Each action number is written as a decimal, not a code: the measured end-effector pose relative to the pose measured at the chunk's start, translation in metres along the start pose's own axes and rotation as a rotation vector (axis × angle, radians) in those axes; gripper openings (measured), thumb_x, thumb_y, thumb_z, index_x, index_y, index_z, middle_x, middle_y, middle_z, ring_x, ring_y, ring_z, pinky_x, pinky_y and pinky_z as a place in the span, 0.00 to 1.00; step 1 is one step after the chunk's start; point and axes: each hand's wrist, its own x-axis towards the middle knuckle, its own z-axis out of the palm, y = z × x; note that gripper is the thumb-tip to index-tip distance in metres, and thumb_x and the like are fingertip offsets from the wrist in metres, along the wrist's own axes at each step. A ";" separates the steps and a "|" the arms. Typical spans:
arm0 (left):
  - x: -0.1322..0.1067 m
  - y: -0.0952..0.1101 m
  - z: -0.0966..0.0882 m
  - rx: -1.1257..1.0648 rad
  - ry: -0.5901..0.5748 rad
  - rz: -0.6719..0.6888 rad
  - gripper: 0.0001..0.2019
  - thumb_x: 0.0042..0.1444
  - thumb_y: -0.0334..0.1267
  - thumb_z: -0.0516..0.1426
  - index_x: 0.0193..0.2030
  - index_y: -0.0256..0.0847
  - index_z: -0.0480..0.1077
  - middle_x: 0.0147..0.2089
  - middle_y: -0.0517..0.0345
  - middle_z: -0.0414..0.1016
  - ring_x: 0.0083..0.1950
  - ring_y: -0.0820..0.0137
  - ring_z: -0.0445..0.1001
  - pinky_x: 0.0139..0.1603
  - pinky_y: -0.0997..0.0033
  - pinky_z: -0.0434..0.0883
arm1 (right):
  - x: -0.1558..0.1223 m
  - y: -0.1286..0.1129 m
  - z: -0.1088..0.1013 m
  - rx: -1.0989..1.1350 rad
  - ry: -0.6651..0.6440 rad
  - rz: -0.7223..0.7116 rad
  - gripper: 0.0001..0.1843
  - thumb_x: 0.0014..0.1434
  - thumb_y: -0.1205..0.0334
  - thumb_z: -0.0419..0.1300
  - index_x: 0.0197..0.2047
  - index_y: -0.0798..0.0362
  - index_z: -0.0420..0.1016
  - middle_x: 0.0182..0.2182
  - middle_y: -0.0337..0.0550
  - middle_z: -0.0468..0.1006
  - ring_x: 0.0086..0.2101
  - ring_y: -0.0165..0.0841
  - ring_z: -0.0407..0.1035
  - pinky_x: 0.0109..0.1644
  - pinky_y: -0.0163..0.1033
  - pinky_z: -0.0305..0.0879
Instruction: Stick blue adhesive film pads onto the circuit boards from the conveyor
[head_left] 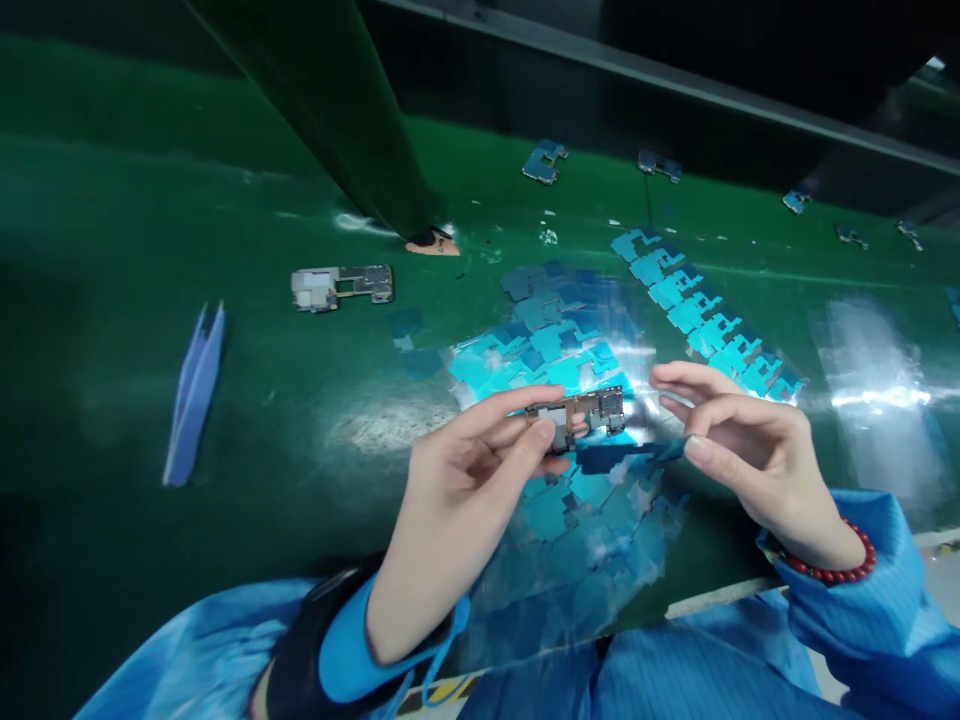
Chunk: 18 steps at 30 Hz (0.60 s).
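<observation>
Between the thumb and fingers of my left hand (480, 470) is a small circuit board (600, 408), its component side facing me. My right hand (750, 450) pinches one end of a dark blue film piece (619, 457) between thumb and finger. The film's other end reaches to the lower edge of the board; whether it is stuck there I cannot tell. Below both hands lies a heap of shiny blue film pieces (540, 350) on clear sheets.
Purple tweezers (195, 395) lie at the left, and another circuit board (341, 287) rests near the green post (352, 120). A strip of blue film pieces (705, 315) runs diagonally at right. Several small boards, one a blue-covered board (544, 161), line the back of the green table (262, 400).
</observation>
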 end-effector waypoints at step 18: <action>0.001 0.003 0.004 -0.264 -0.115 -0.216 0.12 0.46 0.31 0.61 0.38 0.44 0.80 0.38 0.59 0.83 0.33 0.69 0.80 0.37 0.67 0.82 | 0.010 0.008 0.000 0.215 -0.009 0.321 0.02 0.52 0.62 0.69 0.29 0.49 0.81 0.46 0.42 0.81 0.47 0.37 0.76 0.50 0.43 0.73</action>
